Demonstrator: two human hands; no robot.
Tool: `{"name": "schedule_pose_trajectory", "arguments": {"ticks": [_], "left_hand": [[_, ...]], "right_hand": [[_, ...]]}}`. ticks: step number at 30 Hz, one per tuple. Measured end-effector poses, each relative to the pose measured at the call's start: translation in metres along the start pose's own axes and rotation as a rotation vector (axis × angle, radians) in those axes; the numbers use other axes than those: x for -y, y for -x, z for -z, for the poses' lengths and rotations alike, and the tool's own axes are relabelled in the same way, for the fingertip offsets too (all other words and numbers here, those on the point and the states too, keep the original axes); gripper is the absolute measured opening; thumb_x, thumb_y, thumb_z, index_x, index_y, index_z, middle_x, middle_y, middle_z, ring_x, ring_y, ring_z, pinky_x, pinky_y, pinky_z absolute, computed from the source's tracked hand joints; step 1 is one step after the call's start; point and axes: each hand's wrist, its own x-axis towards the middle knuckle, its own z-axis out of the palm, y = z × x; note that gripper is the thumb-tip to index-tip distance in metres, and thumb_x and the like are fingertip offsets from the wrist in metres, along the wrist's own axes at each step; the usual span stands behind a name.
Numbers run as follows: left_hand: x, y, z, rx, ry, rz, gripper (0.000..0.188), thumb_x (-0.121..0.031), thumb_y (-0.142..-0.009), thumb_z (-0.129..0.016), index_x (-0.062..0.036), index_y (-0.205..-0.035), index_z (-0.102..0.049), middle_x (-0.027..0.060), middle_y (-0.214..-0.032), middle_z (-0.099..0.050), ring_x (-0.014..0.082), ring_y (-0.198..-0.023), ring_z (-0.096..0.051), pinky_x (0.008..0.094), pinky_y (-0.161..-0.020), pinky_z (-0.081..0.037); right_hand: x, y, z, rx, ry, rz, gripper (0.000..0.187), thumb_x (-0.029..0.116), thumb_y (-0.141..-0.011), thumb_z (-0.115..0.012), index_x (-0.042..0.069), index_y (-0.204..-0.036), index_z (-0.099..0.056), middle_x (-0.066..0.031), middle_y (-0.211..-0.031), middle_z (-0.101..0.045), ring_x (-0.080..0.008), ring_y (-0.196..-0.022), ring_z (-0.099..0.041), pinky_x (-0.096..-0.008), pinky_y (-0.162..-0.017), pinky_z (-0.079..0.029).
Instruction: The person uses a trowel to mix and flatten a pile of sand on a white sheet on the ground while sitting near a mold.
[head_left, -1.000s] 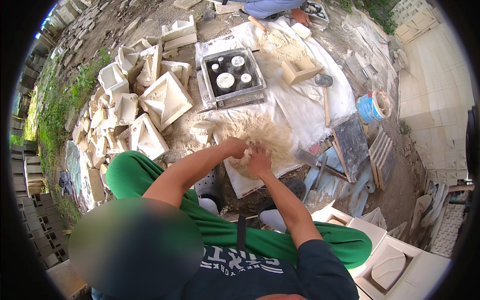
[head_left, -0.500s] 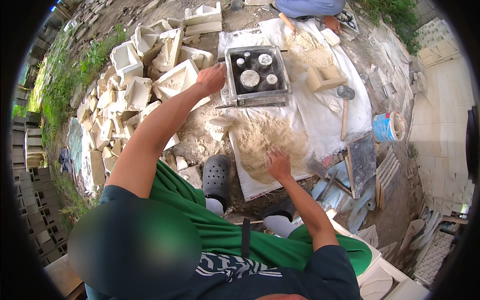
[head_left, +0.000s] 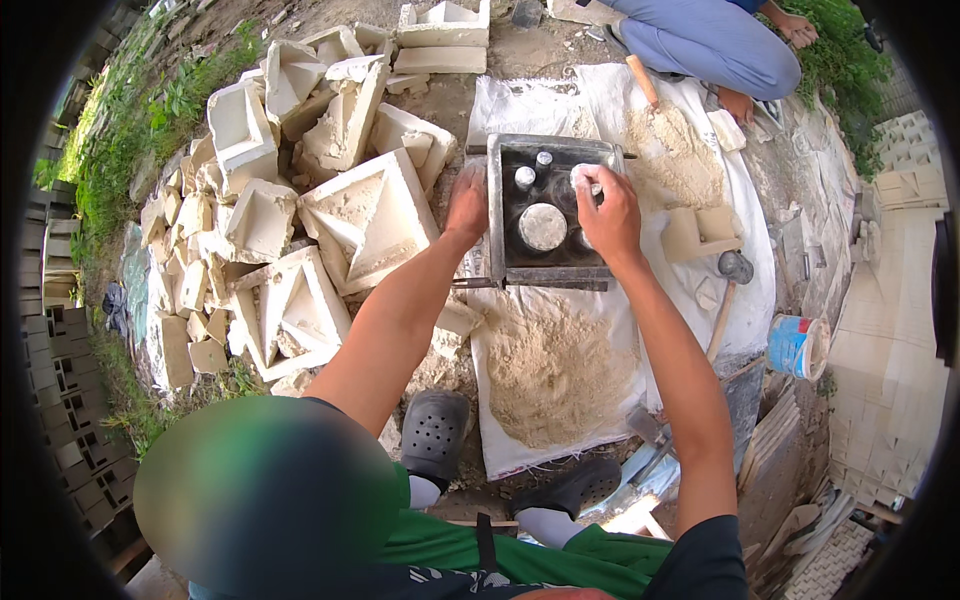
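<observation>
A dark rectangular mould box (head_left: 494,225) stands on a white sheet, with several pale-topped cylinders (head_left: 543,228) upright inside. My left hand (head_left: 468,203) is closed against the box's left wall, some of its fingertips hidden. Over the box's right half, my right hand (head_left: 608,212) has its thumb and fingers drawn together, dusted with pale powder. It covers some of the cylinders, and what lies between its fingertips is hard to make out. Just in front of the box spreads a heap of beige powder (head_left: 550,370).
Broken cream blocks (head_left: 365,215) are piled on the left. To the right are a hollow cream block (head_left: 700,232), a mallet (head_left: 735,267) and a blue-and-white bucket (head_left: 797,347). A wooden-handled tool (head_left: 642,80) lies near another person (head_left: 700,45) crouching at the back.
My right hand has lifted from the beige powder heap to above the box. My left hand stays at the box's left wall. The view has shifted, and the other person shows more fully.
</observation>
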Motion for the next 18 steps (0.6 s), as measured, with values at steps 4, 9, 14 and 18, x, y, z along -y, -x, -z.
{"name": "schedule_pose_trajectory", "arguments": {"ticks": [4, 9, 14, 18], "left_hand": [[0.002, -0.004, -0.020, -0.004, 0.148, 0.085, 0.047, -0.010, -0.091, -0.040, -0.0010, -0.138, -0.039, 0.0216, -0.141, -0.040, 0.0382, -0.132, -0.035, 0.0441, -0.113, -0.025], [0.022, -0.007, -0.013, -0.195, 0.033, -0.091, 0.035, -0.007, -0.084, -0.047, -0.0041, -0.118, -0.056, 0.0151, -0.128, -0.054, 0.0337, -0.121, -0.047, 0.0442, -0.104, -0.034], [0.008, -0.019, -0.013, -0.101, -0.003, 0.023, 0.036, -0.011, -0.081, -0.049, -0.0067, -0.116, -0.059, 0.0106, -0.130, -0.055, 0.0298, -0.120, -0.048, 0.0432, -0.103, -0.034], [0.010, -0.018, -0.009, -0.011, -0.004, 0.046, 0.039, -0.012, -0.082, -0.046, -0.0053, -0.119, -0.057, 0.0134, -0.129, -0.055, 0.0334, -0.119, -0.049, 0.0449, -0.102, -0.033]], "right_hand": [[-0.065, -0.103, -0.061, 0.261, 0.043, -0.320, 0.025, 0.025, -0.084, -0.059, 0.006, -0.100, -0.065, -0.0122, -0.095, -0.069, -0.0315, -0.092, -0.064, -0.0402, -0.080, -0.050], [-0.136, -0.195, -0.149, 0.468, 0.183, -0.458, 0.033, 0.033, -0.082, -0.060, 0.011, -0.106, -0.067, -0.0148, -0.106, -0.069, -0.0317, -0.102, -0.064, -0.0392, -0.089, -0.049], [-0.207, -0.304, -0.216, 0.391, 0.180, -0.454, 0.037, 0.033, -0.081, -0.058, 0.012, -0.110, -0.068, -0.0149, -0.110, -0.068, -0.0311, -0.104, -0.064, -0.0377, -0.092, -0.048], [-0.242, -0.353, -0.278, 0.257, 0.068, -0.592, 0.045, 0.037, -0.082, -0.057, 0.008, -0.116, -0.065, -0.0169, -0.118, -0.064, -0.0314, -0.111, -0.061, -0.0370, -0.095, -0.047]]}}
